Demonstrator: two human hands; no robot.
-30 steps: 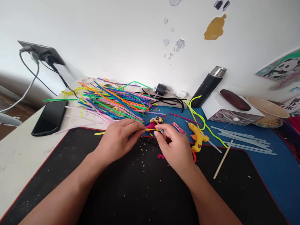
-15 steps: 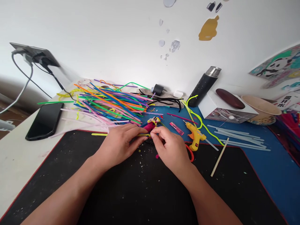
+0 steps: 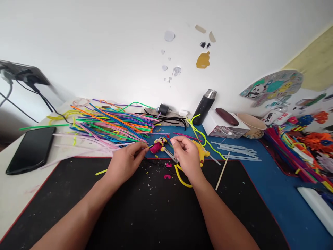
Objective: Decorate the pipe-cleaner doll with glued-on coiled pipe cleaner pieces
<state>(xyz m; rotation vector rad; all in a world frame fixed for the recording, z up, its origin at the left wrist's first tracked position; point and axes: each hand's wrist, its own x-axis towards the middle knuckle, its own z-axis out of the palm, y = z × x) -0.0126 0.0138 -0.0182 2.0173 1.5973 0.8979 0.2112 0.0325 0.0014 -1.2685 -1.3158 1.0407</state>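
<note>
My left hand (image 3: 127,162) is closed in a pinch on a yellow pipe cleaner (image 3: 101,172), whose end shows beyond the wrist. A little apart to the right, my right hand (image 3: 186,156) is raised with thumb and forefinger pressed together; anything between them is too small to make out. Between the hands lies a small doll (image 3: 156,146) with a magenta body and a yellow and black head. Scissors with a yellow handle (image 3: 182,180) lie partly under my right hand. Magenta scraps (image 3: 168,176) are on the black mat (image 3: 151,215).
Many coloured pipe cleaners (image 3: 117,119) are piled at the back left, beside a black phone (image 3: 30,149). A yellow glue gun (image 3: 203,152), clear glue sticks (image 3: 236,149), a wooden stick (image 3: 222,171), a dark flask (image 3: 204,107) and a white box (image 3: 221,126) stand or lie rightward.
My hands have moved apart from each other, and the doll and scissors between them show more fully. The view has turned to the right.
</note>
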